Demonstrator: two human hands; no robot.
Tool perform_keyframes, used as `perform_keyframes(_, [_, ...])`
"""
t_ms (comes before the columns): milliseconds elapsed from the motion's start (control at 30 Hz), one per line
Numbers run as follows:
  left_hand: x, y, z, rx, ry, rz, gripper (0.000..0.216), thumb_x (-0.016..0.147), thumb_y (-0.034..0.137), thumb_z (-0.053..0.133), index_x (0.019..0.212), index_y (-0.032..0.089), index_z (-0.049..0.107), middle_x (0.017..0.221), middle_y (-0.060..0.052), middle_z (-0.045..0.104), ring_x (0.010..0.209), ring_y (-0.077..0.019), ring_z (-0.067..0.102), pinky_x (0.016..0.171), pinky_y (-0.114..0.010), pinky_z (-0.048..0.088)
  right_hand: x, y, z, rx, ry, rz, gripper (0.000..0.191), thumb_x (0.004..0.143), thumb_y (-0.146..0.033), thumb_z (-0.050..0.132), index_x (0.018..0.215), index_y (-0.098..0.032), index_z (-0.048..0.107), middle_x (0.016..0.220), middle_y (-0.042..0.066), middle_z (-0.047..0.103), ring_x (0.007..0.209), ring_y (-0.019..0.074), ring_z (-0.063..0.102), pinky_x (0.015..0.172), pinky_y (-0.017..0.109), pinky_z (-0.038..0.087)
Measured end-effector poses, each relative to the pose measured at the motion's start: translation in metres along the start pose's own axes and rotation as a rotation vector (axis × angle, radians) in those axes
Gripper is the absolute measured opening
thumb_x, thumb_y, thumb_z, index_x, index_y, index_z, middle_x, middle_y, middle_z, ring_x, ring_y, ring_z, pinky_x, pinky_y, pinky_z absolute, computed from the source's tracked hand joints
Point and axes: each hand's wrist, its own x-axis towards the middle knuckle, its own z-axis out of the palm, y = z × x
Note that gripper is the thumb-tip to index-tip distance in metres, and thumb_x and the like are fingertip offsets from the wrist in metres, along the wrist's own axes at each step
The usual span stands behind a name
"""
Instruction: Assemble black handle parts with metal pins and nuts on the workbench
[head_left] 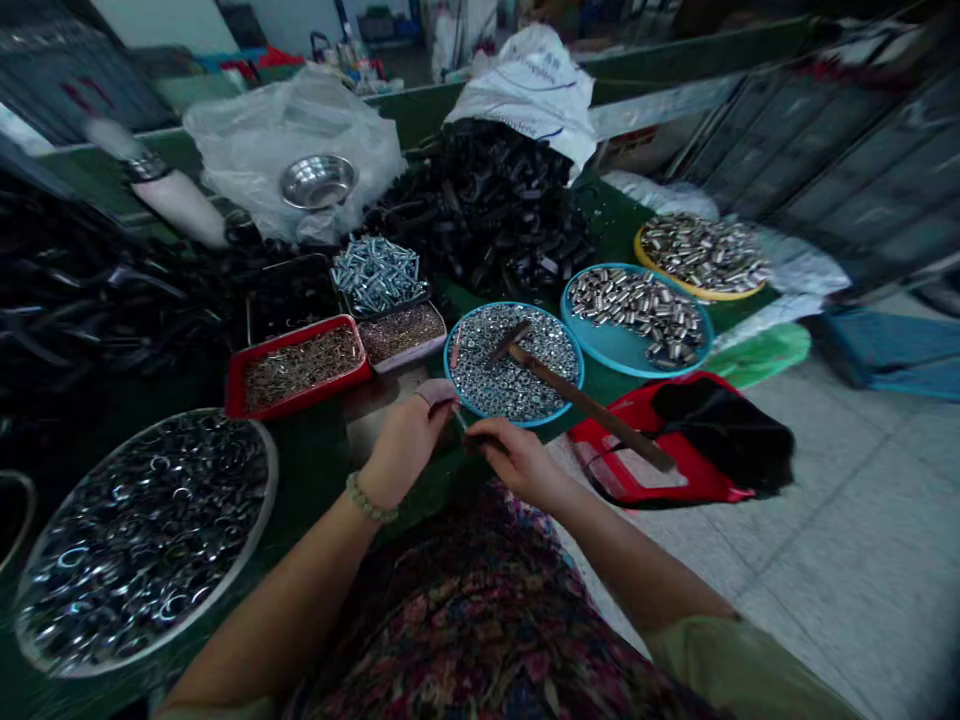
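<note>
Green workbench point(315, 470) crowded with hardware trays: at lower centre I see the left hand point(409, 440) and right hand point(517, 462), fingers closed, pinching a small dark part point(471, 437) between them, just below the blue bowl point(447, 365) where a hammer point(592, 408) lies. Hand-fitting, I judge; the next move calls for careful alignment.

Small assembly workshop, green table point(315, 470), trays of metal fasteners point(513, 362), hammer point(577, 398)

Blurred small dark piece point(472, 438) between left hand point(405, 440) and right hand point(519, 462) was unidentifiable; dish point(28, 497) was cut off at left edge.
</note>
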Motion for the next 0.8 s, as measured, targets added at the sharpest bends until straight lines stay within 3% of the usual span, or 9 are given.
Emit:
perform_keyframes(200, [0.002,0.003,0.027,-0.264,0.057,0.02,0.015,0.084,0.021,0.058,0.098,0.019,0.064,0.097,-0.004,0.071,0.092,-0.0176,0.066,0.087,-0.032,0.052,-0.013,0.014,-0.007,0.112,0.13,0.133,0.042,0.088,-0.011,0.047,0.128,-0.026,0.047,0.113,0.006,0.065,0.104,0.0158,0.065,0.085,0.031,0.055])
perform_keyframes(333, [-0.014,0.002,0.038,-0.185,0.008,0.117,0.014,0.088,0.021,0.053,0.099,0.02,0.063,0.099,-0.004,0.069,0.091,-0.0163,0.066,0.084,-0.03,0.052,-0.017,0.017,-0.01,0.081,0.135,0.124,0.049,0.089,-0.01,0.046,0.135,-0.028,0.045,0.116,0.006,0.065,0.103,0.0153,0.065,0.087,0.031,0.055])
perform_keyframes(500, [-0.006,0.009,0.052,-0.13,-0.11,0.234,0.022,0.093,0.024,0.049,0.113,0.021,0.055,0.106,-0.004,0.068,0.096,-0.0157,0.066,0.086,-0.029,0.052,-0.03,0.022,-0.028,0.11,0.279,0.071,0.035,0.092,-0.013,0.047,0.121,-0.03,0.056,0.102,0.002,0.07,0.091,0.0143,0.069,0.082,0.03,0.056])
perform_keyframes(567, [0.011,0.017,0.063,-0.037,-0.176,0.291,0.024,0.093,0.023,0.048,0.117,0.02,0.052,0.104,-0.005,0.068,0.095,-0.0165,0.066,0.085,-0.029,0.052,-0.036,0.024,-0.042,0.16,0.414,0.104,0.029,0.093,-0.016,0.048,0.118,-0.03,0.056,0.1,0.001,0.07,0.087,0.0144,0.07,0.08,0.031,0.057])
perform_keyframes(667, [0.036,0.03,0.079,0.299,-0.33,0.495,0.022,0.093,0.017,0.046,0.113,0.019,0.055,0.095,-0.007,0.068,0.094,-0.0204,0.064,0.084,-0.033,0.05,-0.04,0.024,-0.061,0.178,0.556,0.153,0.023,0.093,-0.022,0.052,0.114,-0.028,0.056,0.102,0.003,0.07,0.084,0.016,0.071,0.08,0.034,0.058])
perform_keyframes(733, [0.046,0.034,0.085,0.455,-0.398,0.623,0.021,0.092,0.016,0.047,0.11,0.017,0.057,0.093,-0.008,0.067,0.094,-0.0224,0.062,0.084,-0.035,0.049,-0.041,0.022,-0.069,0.173,0.566,0.166,0.021,0.093,-0.025,0.052,0.113,-0.027,0.055,0.102,0.004,0.07,0.084,0.0166,0.071,0.079,0.035,0.058])
perform_keyframes(800, [0.05,0.034,0.085,0.471,-0.423,0.662,0.02,0.091,0.016,0.048,0.107,0.016,0.06,0.093,-0.009,0.067,0.095,-0.0225,0.061,0.087,-0.036,0.048,-0.041,0.02,-0.07,0.183,0.538,0.164,0.021,0.093,-0.025,0.053,0.114,-0.027,0.055,0.101,0.004,0.07,0.085,0.0162,0.071,0.08,0.035,0.058])
